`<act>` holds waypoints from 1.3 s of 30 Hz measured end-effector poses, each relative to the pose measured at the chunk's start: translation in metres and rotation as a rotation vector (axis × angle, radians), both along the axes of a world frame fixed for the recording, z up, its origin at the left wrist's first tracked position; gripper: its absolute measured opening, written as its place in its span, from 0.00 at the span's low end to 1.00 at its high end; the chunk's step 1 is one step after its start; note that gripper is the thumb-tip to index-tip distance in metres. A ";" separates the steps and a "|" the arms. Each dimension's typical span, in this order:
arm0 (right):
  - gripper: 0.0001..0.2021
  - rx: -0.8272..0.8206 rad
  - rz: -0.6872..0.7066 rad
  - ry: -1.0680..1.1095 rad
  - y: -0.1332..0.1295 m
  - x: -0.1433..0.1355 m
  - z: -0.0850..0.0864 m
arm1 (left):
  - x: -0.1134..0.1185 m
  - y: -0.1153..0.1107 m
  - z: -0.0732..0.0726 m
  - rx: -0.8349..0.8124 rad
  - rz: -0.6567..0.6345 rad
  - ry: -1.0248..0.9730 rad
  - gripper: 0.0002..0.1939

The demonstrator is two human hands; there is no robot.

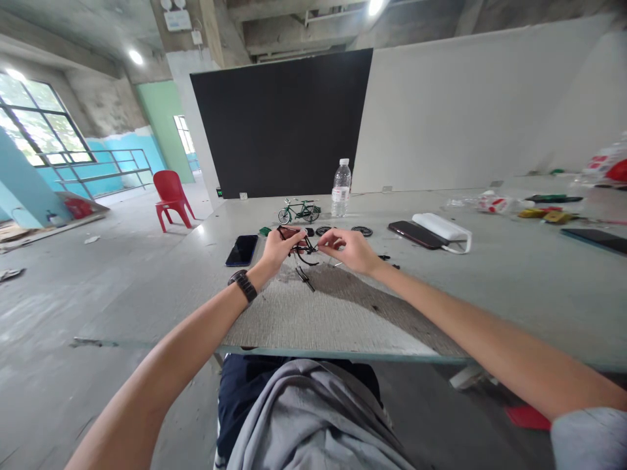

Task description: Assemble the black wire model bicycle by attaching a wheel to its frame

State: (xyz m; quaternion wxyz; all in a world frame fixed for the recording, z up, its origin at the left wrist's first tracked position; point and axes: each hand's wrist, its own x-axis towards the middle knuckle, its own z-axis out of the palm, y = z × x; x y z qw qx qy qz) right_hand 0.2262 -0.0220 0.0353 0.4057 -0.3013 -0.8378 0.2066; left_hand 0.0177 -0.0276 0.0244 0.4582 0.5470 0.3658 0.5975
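Both my hands meet over the grey table [490, 294], holding a small dark-red model bicycle frame [301, 247] between them. My left hand [279, 250], with a black watch on its wrist, pinches the frame's left end. My right hand [349, 249] grips its right end with the fingertips. A thin black part [305, 277] lies on the table just below the frame. Two small black wheels [361, 231] rest on the table behind my right hand. A finished green model bicycle [299, 211] stands farther back.
A water bottle [341, 188] stands beside the green bicycle. A dark phone [241, 250] lies left of my hands, another phone [415, 234] and a white power bank [441, 228] to the right. Clutter sits at the far right. A red chair [171, 196] stands on the floor at left.
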 end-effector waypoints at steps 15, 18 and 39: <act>0.12 -0.126 0.060 0.115 0.011 0.000 -0.010 | -0.001 0.005 -0.009 0.008 -0.081 0.059 0.14; 0.10 -0.109 0.076 0.131 0.011 -0.001 -0.010 | 0.000 0.006 -0.010 0.022 -0.108 0.091 0.15; 0.24 -0.466 0.275 0.003 0.012 -0.002 -0.021 | 0.000 0.004 -0.005 0.040 0.019 0.001 0.12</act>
